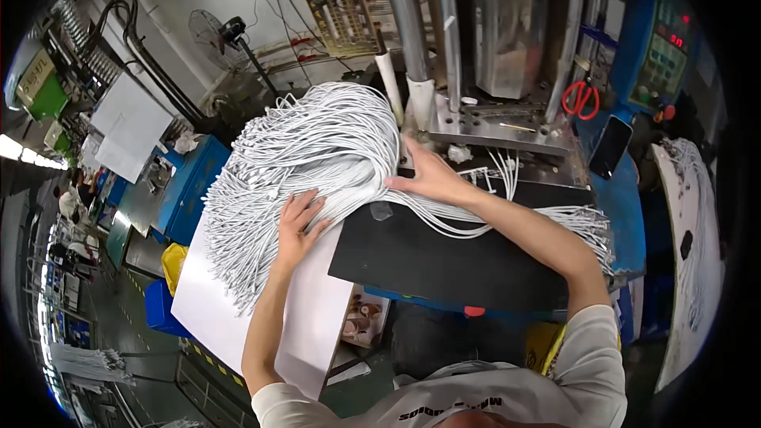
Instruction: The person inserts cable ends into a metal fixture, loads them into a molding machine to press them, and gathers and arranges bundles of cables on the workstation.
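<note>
A large heap of white cables [317, 143], bent over in a loop, lies in front of me with its many ends fanned out to the left. My left hand [298, 228] rests on the near side of the heap, fingers spread. My right hand [428, 173] lies against the right side of the bend, thumb and fingers apart, with the fingertips partly hidden. A smaller bunch of white cables [583, 226] runs under my right forearm, its ends at the right of the black mat [444, 261]. A white board [230, 317] supports the heap's left part.
Behind the black mat stands a machine with metal columns and a steel base plate [507, 133]. Red-handled scissors [581, 101], a phone [611, 147] and a control panel [667, 47] are at the right. A blue bin [162, 309] and a fan [218, 29] are at the left.
</note>
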`<state>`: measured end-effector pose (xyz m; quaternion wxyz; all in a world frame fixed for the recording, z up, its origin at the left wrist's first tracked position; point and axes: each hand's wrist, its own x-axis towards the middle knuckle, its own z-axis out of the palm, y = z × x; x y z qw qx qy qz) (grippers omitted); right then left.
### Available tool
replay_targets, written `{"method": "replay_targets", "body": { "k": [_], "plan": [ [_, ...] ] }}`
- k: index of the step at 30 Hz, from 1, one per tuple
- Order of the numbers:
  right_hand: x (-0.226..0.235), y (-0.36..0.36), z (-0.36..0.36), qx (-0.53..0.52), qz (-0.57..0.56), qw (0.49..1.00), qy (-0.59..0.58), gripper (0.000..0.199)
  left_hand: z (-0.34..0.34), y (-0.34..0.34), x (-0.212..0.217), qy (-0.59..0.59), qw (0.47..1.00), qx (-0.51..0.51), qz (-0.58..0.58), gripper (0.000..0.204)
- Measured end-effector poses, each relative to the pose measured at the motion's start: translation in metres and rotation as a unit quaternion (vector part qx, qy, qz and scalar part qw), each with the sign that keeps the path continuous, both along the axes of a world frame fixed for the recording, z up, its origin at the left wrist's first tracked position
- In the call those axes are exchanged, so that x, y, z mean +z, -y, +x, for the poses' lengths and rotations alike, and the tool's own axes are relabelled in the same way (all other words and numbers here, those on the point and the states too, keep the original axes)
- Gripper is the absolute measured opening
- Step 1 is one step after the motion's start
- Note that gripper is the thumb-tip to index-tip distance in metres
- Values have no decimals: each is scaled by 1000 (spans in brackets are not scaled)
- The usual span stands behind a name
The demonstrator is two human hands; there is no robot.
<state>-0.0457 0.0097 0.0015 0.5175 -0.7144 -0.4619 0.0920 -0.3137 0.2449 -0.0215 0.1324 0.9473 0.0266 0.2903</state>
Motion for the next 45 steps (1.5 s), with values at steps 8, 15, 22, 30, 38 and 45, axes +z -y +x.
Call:
{"method": "replay_targets", "body": {
  "k": [8,15,22,30,38,45],
  "plan": [
    [37,239,-4,-166,-44,968,-181,62,14,142,59,-36,986,-151,-67,44],
    [59,185,-10,152,24,889,-432,61,97,246,39,-40,905,-424,-19,66],
    [13,271,-2,5,-235,941,242,66,141,141,26,0,965,-113,237,63],
    [71,317,31,-32,-404,884,234,65,153,111,12,48,961,-180,203,38],
    [21,209,31,-26,-169,960,220,56,165,113,4,97,969,-201,106,19],
    [-1,150,31,-131,-45,959,248,21,169,114,10,82,970,-222,50,7]
  ]
}}
